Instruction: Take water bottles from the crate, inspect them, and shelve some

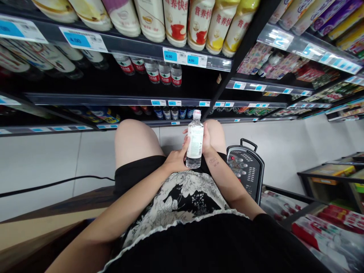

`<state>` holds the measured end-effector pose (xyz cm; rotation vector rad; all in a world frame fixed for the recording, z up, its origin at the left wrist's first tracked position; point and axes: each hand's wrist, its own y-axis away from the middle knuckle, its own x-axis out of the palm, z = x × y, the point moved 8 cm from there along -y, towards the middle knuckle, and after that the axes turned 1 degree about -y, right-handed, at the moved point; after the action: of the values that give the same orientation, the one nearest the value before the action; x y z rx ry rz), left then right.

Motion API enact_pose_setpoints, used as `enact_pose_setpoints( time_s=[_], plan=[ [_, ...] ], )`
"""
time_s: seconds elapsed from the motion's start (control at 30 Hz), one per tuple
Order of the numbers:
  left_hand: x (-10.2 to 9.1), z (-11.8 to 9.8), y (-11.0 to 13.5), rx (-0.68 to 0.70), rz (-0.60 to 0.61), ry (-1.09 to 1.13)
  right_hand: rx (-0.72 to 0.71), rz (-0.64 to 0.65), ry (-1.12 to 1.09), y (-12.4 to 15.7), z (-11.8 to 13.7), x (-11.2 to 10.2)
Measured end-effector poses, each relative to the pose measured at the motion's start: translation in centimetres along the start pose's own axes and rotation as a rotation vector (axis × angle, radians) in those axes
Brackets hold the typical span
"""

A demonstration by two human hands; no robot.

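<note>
Nearest to the eye is the person's black top (170, 244), of smooth cloth, and its edge is a thin white ruffled trim. Below it comes a fabric (184, 193) printed with black and pale flowers, softly creased over the lap, and then black shorts (136, 168).

Above the lap, between the two bare knees, is the clear bottle (195, 142) — a thin-walled, shiny plastic body with a rounded shoulder, a pale pinkish cap and a whitish label with small greenish print. The left hand (176, 158) is curved against the lower left side of the bottle and presses on it, though some of its fingers are hidden. The right hand (206, 137) is wrapped round the right side and the back, so that its fingertips appear at the left of the label. Both hands hold the bottle together, cap upward.

Beside the right knee stands a basket (262, 170) of black plastic, with rounded corners and a looped handle; small bottles are seen in it. Under everything lies the floor (93, 151) of smooth pale tiles.

Farther away is a dark shelf (119, 89) — it carries small clear bottles (165, 74) with red labels, and above them, opaque, rounded bottles (199, 24) with glossy printed sides.
</note>
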<state>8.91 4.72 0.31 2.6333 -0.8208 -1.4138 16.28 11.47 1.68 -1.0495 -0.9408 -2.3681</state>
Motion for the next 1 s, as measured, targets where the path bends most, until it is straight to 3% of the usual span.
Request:
enact_pose_setpoints(
  time_s=[1.0],
  plan=[
    [-0.04, -0.14, 0.01, 0.006, -0.009, -0.008, -0.010, -0.015, 0.005, -0.06, 0.13, -0.13]
  ],
)
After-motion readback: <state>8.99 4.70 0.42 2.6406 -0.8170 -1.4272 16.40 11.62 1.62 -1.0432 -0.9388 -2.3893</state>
